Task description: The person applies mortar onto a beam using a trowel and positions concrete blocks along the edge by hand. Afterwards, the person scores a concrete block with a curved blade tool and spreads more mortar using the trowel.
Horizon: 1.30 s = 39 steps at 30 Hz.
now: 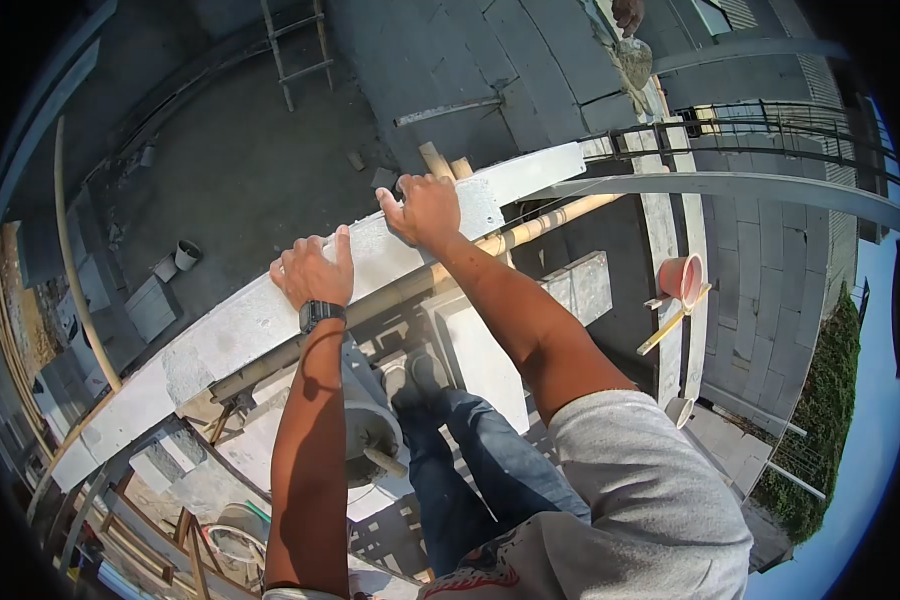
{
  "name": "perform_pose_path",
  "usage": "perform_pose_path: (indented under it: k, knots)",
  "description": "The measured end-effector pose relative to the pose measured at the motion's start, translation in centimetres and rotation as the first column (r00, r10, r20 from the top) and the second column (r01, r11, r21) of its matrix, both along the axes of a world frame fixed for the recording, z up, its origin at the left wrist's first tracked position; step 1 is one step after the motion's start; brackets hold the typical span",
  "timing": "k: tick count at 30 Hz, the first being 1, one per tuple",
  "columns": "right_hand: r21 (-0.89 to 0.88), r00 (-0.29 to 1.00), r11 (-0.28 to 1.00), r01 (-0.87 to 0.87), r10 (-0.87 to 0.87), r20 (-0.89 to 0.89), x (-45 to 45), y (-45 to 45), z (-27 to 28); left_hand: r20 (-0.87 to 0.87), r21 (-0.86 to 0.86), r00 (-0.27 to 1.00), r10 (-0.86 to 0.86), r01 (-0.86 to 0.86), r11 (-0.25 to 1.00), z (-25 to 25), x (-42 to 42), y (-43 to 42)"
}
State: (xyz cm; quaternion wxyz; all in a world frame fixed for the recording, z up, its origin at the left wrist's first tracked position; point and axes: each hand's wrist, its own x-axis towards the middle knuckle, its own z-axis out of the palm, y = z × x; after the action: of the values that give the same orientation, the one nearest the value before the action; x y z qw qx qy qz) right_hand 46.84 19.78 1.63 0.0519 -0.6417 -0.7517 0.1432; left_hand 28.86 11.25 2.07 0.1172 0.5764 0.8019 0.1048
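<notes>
A long row of white, smooth-faced blocks (240,325) runs diagonally across the head view, grey with mortar at one joint. My left hand (313,270), with a dark watch at the wrist, grips the top of the middle block, its fingers over the far edge and its thumb raised. Further right along the same block, my right hand (425,210) presses down with its fingers curled over the far edge. Below my arms stands a bucket (375,425) of grey mortar with a handled tool (385,462) in it.
I stand on a raised platform with shoes (415,378) beside white blocks (475,350). Bamboo poles (550,222) run along the wall. A reddish bucket (681,278) sits on the right wall. Another person's hand (627,14) shows at the top. The grey floor (260,180) lies far below.
</notes>
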Motion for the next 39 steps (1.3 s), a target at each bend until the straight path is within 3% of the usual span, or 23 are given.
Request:
perform_pose_path:
  k: [13,16,20,22,23,25,26,28,29,33,36,39]
  knots:
    - [0.016,0.999,0.999,0.042,-0.042,0.010,0.3,-0.1,-0.1,-0.081,-0.039,0.996,-0.030,0.027,0.999,-0.4,0.4,0.3]
    - [-0.066,0.999,0.997,0.050,-0.050,0.003,0.5,0.1,0.5,-0.051,0.011,0.998,-0.048,0.049,0.999,-0.7,1.0,0.3]
    - [0.069,0.998,0.997,0.043,-0.041,-0.040,0.5,0.0,-0.5,-0.053,-0.002,0.998,-0.029,0.029,1.000,-0.6,0.3,0.3]
    - [0.053,0.999,0.998,0.017,-0.015,-0.051,0.3,0.2,-0.1,0.021,0.048,0.999,-0.028,0.027,0.998,-0.5,-0.1,0.3]
    - [0.184,0.995,0.983,0.018,0.000,-0.097,0.1,0.1,-0.9,0.038,0.060,0.999,-0.023,0.021,0.998,-0.3,-0.2,0.2]
    - [0.134,1.000,0.991,0.001,0.001,-0.011,-0.6,0.2,-0.2,0.100,0.012,0.995,0.015,-0.016,1.000,0.3,-0.7,0.3]
    - [0.209,0.999,0.977,-0.038,0.043,-0.019,-0.4,0.1,-1.0,0.120,-0.004,0.992,0.028,-0.027,1.000,0.1,-1.0,0.0]
    - [0.150,0.997,0.986,-0.078,0.078,0.008,-0.2,0.3,-1.6,0.098,-0.004,0.994,0.055,-0.055,0.998,-0.7,-1.1,-0.5]
    - [0.176,0.996,0.983,-0.055,0.067,-0.061,-1.1,-0.1,-0.4,0.103,-0.026,0.994,0.039,-0.037,0.999,-0.1,-1.5,-0.8]
    - [0.145,0.996,0.988,-0.056,0.045,0.078,-0.4,-0.2,-1.7,0.156,0.015,0.985,0.068,-0.071,0.997,-0.9,-1.6,-1.1]
    - [0.028,0.996,0.998,-0.064,0.062,0.071,-1.3,-0.5,-0.3,0.172,0.029,0.983,0.071,-0.077,0.997,-1.6,-1.3,-1.2]
    - [0.086,0.965,0.975,-0.204,0.186,0.183,1.8,0.8,-3.6,0.357,0.099,0.933,0.038,-0.079,0.992,-0.5,-2.3,-2.1]
